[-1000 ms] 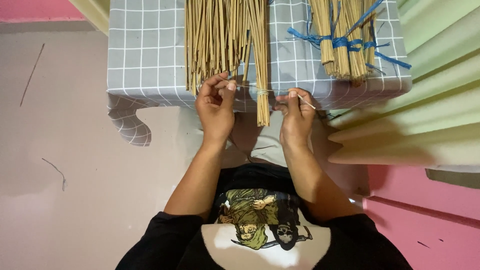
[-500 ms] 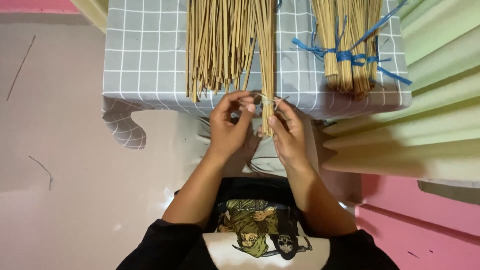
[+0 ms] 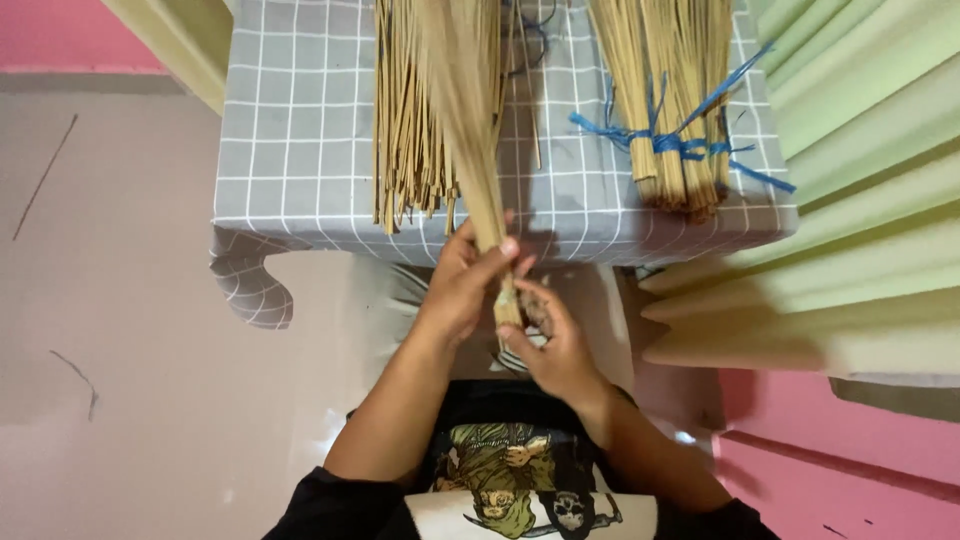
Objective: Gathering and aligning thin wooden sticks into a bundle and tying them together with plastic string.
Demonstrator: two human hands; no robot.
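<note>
Both hands on one bundle of thin straw sticks (image 3: 470,130), off the table's near edge.

Left hand (image 3: 465,285) wrapped around the bundle just above its lower end; right hand (image 3: 550,345) pinching the bottom tip. Loose sticks (image 3: 405,130) and a blue-tied bundle (image 3: 670,110) lie on the grey checked cloth (image 3: 300,150).

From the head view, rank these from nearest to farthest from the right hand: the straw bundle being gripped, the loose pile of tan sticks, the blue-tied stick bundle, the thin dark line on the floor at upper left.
1. Gripped tan straw bundle, touching the right hand.
2. Loose pile of tan sticks, up-left on the grey checked cloth.
3. Blue-tied stick bundle, up-right on the cloth; close to the pile's distance.
4. Thin dark line on the floor, far left.
</note>
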